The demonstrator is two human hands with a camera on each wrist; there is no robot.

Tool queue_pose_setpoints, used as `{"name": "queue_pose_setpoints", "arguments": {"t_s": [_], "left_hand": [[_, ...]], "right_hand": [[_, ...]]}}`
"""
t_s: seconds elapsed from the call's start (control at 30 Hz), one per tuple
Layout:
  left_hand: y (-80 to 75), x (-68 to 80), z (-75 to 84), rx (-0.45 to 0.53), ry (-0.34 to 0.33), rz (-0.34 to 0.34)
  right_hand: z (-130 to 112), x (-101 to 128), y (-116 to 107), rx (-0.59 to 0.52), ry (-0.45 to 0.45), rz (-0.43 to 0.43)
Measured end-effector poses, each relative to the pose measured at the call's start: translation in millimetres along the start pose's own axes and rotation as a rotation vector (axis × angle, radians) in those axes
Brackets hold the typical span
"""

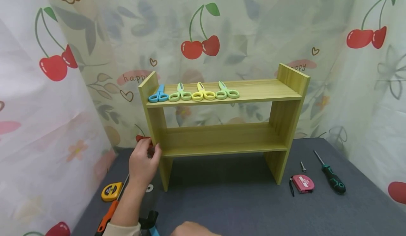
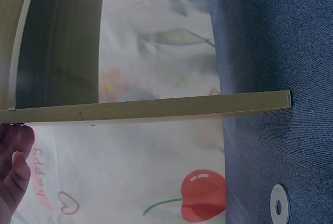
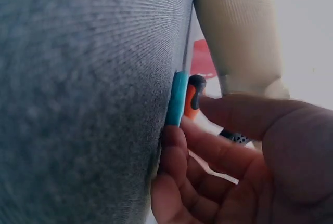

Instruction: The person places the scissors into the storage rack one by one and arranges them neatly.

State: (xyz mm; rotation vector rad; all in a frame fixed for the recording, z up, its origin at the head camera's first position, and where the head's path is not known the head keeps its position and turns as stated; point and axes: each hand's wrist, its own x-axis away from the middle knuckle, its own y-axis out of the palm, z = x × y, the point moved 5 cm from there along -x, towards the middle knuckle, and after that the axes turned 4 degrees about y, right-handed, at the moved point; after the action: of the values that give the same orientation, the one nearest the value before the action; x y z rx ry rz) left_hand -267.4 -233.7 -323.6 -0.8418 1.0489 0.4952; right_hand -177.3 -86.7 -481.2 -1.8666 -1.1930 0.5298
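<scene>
My left hand is at the left side panel of a wooden two-shelf rack. In the left wrist view, its bent thumb and fingers meet the panel's outer face; whether something small is between them is hidden. At the bottom of the head view, only part of my right hand shows. Loosely bent, its fingers are at a blue handle, the thumb apart. A black hammer-like head with a blue handle lies beside my left forearm.
Blue scissors, yellow scissors and green ones lie on the top shelf. Left are a yellow tape measure, an orange screwdriver and a washer. Right are a pink tape measure, a bolt and a dark-green screwdriver.
</scene>
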Motion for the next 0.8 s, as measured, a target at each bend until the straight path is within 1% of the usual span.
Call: {"name": "queue_pose_setpoints", "arguments": {"t_s": [0.03,0.07,0.13,0.2,0.27,0.33,0.43,0.47,0.5,0.57,0.67,0.8], "left_hand": [[0.0,0.1,-0.1,0.001,0.002,0.001],[0.1,0.2,-0.3,0.001,0.003,0.002],[0.0,0.3,-0.5,0.003,0.006,0.005],[0.1,0.4,-0.8,0.004,0.008,0.005],[-0.1,0.4,-0.9,0.005,0.009,0.005],[-0.2,0.3,-0.9,0.004,0.011,0.005],[-0.1,-0.1,-0.5,0.005,0.012,0.004],[-0.1,-0.2,-0.4,0.006,0.012,0.004],[-0.1,-0.2,-0.2,0.007,0.011,0.003],[-0.2,-0.3,0.2,0.008,0.009,0.003],[-0.4,-0.3,0.4,0.010,0.008,0.005],[-0.2,0.2,0.2,0.007,0.011,0.007]], "right_hand": [[12,-4,5,-0.063,0.081,0.005],[26,-8,11,-0.097,0.149,0.008],[48,-16,21,-0.112,0.248,0.015],[63,-19,26,-0.110,0.315,0.031],[55,-13,17,-0.079,0.370,0.070],[37,-3,1,-0.068,0.446,0.098],[6,14,-24,-0.010,0.530,0.136],[5,15,-25,0.000,0.545,0.142],[-1,18,-31,0.019,0.564,0.150],[-2,19,-34,0.038,0.556,0.166],[4,17,-33,0.025,0.515,0.172],[17,16,-29,-0.040,0.462,0.143]]}}
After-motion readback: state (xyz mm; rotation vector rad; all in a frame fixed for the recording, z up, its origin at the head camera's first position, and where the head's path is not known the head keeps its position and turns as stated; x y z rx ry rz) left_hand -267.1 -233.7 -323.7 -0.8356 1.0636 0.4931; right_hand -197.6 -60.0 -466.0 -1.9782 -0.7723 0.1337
